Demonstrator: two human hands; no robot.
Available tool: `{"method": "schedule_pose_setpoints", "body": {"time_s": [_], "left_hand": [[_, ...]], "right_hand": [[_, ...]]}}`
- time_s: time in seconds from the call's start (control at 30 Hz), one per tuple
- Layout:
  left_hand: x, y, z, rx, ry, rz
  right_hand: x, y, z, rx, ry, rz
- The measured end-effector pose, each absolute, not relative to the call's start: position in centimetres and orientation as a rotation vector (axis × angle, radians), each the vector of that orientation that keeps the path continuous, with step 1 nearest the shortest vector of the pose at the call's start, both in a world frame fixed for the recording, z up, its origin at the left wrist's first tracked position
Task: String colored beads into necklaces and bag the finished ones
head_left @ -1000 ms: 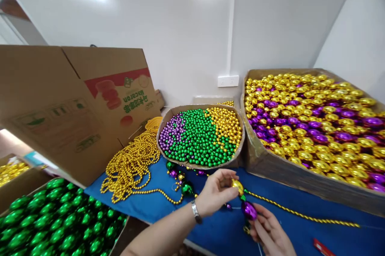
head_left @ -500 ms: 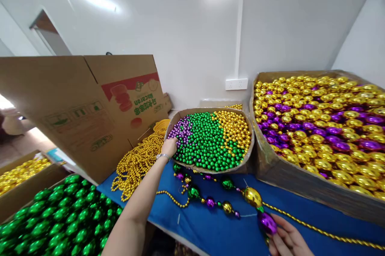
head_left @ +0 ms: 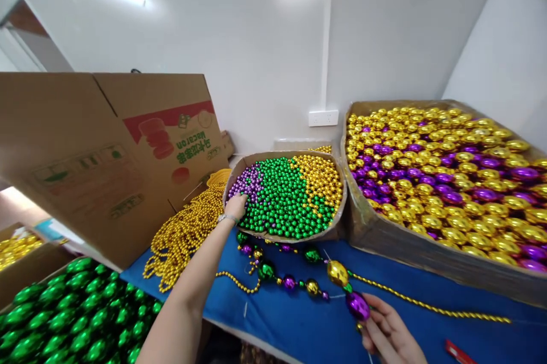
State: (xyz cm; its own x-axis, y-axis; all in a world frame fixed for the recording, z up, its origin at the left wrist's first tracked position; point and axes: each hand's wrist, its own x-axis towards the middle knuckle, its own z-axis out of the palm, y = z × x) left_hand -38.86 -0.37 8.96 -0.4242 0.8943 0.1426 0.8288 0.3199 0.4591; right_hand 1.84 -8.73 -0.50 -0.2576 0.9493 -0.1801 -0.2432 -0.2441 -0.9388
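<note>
My left hand (head_left: 236, 205) reaches into the small cardboard tray (head_left: 337, 221) and rests on the purple beads (head_left: 250, 180) at its left side; its fingers curl down among them and what they hold is hidden. Green beads (head_left: 284, 199) and gold beads (head_left: 320, 176) fill the rest of that tray. My right hand (head_left: 391, 338) at the bottom edge grips the strand just below a large purple bead (head_left: 358, 306). A large gold bead (head_left: 338, 273) and smaller mixed beads (head_left: 290, 282) lie strung on the blue cloth (head_left: 299, 324).
A big box of large gold and purple beads (head_left: 448, 176) stands on the right. A pile of gold bead chains (head_left: 188, 230) lies left of the tray, a box of large green beads (head_left: 81, 313) at lower left, tall cardboard flaps (head_left: 85, 153) behind. A red tool (head_left: 459, 352) lies bottom right.
My left hand left the large gold bead, reached up to the tray and now sits on the purple beads. The strand lies stretched out on the cloth. My right hand stays on it.
</note>
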Motion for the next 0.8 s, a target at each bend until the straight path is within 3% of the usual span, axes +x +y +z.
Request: {"method": "schedule_pose_setpoints", "body": {"time_s": [0.2, 0.4, 0.8], "left_hand": [[-30.3, -3.5, 7.9, 1.507, 1.975, 1.151], [-21.5, -6.0, 7.1, 0.743, 0.918, 1.392], [-19.2, -6.7, 7.4, 0.641, 0.865, 1.444]], "right_hand": [[1.4, -9.4, 0.4, -1.045, -1.078, 1.636], [1.7, -9.3, -0.3, -1.114, -1.115, 1.586], [2.3, -9.4, -0.2, -1.143, -1.211, 1.495]]}}
